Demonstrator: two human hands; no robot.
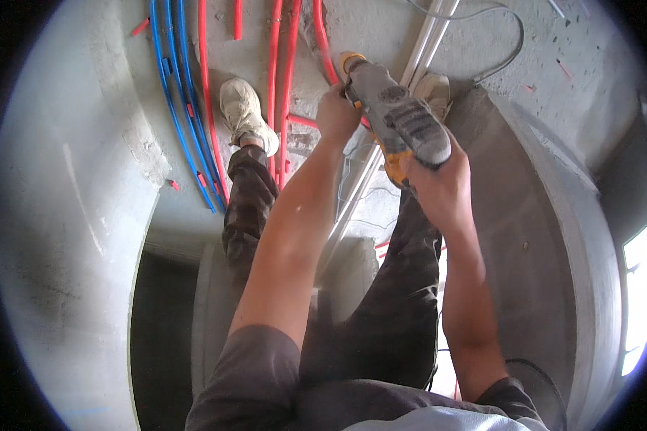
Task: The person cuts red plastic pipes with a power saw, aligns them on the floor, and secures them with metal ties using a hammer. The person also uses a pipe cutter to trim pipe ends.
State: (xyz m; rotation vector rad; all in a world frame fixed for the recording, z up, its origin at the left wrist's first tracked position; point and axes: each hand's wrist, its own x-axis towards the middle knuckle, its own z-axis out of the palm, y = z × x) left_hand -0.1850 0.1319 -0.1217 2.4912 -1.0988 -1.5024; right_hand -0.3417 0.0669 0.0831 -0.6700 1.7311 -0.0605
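Fingers of the right hand [444,188] wrap the rear grip of the drill [395,108]; fingers of the left hand [337,115] look closed around its front part (tips mostly hidden, so exact hold there unclear). Drill is up off the floor [370,29], between the hands: to the right of the left fingers, ahead and left of the right ones. Long axis runs diagonally, yellow nose [351,60] far-left, rounded dusty rear near-right. Left hand is nearer the nose, right hand at the back. Left forearm reaches forward, slanting right; right forearm comes up from lower right, wrist turned in. Red pipe [323,43] shows just beside the nose; whether the tip touches anything, can't tell.
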